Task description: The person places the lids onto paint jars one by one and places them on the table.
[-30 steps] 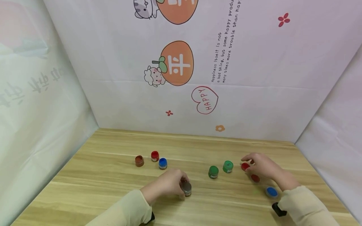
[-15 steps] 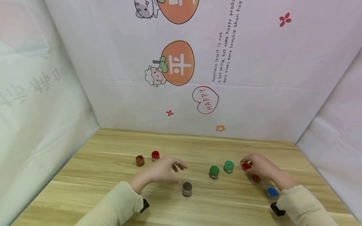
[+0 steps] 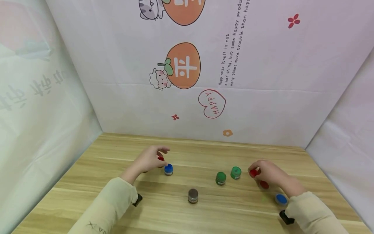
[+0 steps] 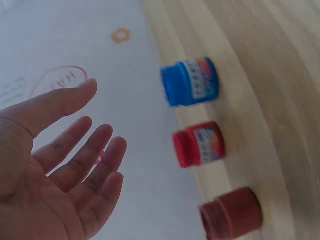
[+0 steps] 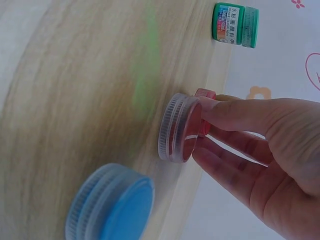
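My left hand (image 3: 147, 160) hovers with loose fingers above three uncapped paint jars. In the left wrist view these are a blue jar (image 4: 192, 82), a red jar (image 4: 201, 145) and a brown jar (image 4: 235, 212); none is in the hand. From the head, the hand hides most of the red and brown ones. My right hand (image 3: 270, 175) pinches a red jar lid (image 3: 253, 173) at the table surface. In the right wrist view a brown-red lid (image 5: 182, 129) lies in front of the fingers and partly hides the red lid.
A blue lid (image 3: 281, 199) lies nearest the right sleeve. Two capped green jars, a darker one (image 3: 220, 178) and a lighter one (image 3: 235, 173), stand mid-table. A capped grey-brown jar (image 3: 193, 196) stands nearer the front. Printed white cloth (image 3: 263, 107) walls the wooden table (image 3: 228, 211).
My left hand has let go of the capped grey-brown jar and moved left and back to the uncapped jars. The right hand has stayed at the red lid.
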`<state>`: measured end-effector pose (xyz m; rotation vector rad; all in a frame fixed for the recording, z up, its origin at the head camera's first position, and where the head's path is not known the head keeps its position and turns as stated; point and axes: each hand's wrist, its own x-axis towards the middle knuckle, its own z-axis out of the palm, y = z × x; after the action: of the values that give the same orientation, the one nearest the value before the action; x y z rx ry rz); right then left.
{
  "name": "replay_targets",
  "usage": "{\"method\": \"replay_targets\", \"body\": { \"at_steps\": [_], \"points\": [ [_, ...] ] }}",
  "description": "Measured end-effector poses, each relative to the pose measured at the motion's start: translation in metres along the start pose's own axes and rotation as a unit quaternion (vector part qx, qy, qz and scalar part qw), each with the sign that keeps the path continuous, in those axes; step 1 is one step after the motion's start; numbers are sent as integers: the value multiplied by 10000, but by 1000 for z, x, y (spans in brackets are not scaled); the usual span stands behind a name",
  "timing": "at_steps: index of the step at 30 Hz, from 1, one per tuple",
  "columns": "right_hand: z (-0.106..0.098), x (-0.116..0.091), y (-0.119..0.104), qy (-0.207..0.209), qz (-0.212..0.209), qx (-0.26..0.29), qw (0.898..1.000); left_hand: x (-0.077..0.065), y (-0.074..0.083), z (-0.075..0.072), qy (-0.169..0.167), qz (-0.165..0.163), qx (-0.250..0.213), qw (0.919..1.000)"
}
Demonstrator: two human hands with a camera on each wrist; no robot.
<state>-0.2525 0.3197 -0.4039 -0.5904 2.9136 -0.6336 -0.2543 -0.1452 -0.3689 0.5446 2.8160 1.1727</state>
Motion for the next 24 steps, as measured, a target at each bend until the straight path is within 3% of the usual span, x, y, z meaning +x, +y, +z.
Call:
{"method": "replay_targets", "body": {
  "at_steps": [10,24],
  "points": [
    [-2,-2,-3,-26,14,11,10000,12,-23,2,-22,-425,347,9985],
    [0,-4,-7,66,-147,-294,9994,28,-28,8,-320,-1105,1245,9855]
  ]
}}
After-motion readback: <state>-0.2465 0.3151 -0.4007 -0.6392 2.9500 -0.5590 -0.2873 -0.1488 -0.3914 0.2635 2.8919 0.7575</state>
